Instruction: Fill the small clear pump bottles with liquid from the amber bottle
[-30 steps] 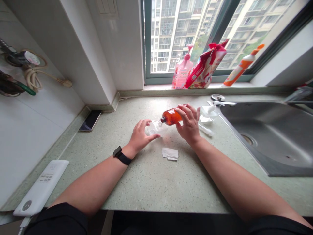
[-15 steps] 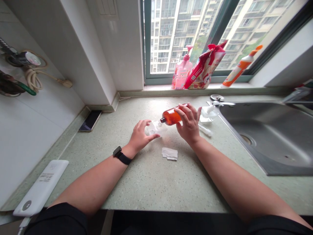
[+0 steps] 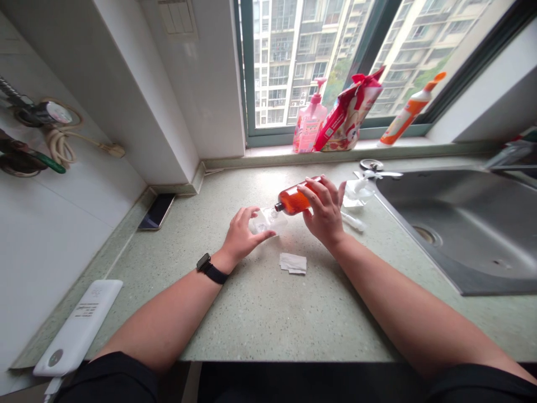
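Note:
My right hand is wrapped round an amber bottle of reddish-orange liquid. The bottle is tipped nearly level, its open black neck pointing left and down. Right under that neck is a clear plastic container, and my left hand grips it between thumb and fingers. Its exact shape is hard to make out, and whether liquid is flowing cannot be seen. On the counter, nearer to me, lies a folded white tissue. Beside my right hand is a slim white plastic piece.
A white pump-like nozzle on clear plastic and a round lid lie by the steel sink. A phone and a white power bank are on the left. A pink pump bottle and other packages line the sill.
The whole view has shifted slightly as my head moved. Both hands, the amber bottle and the clear container keep nearly the same positions.

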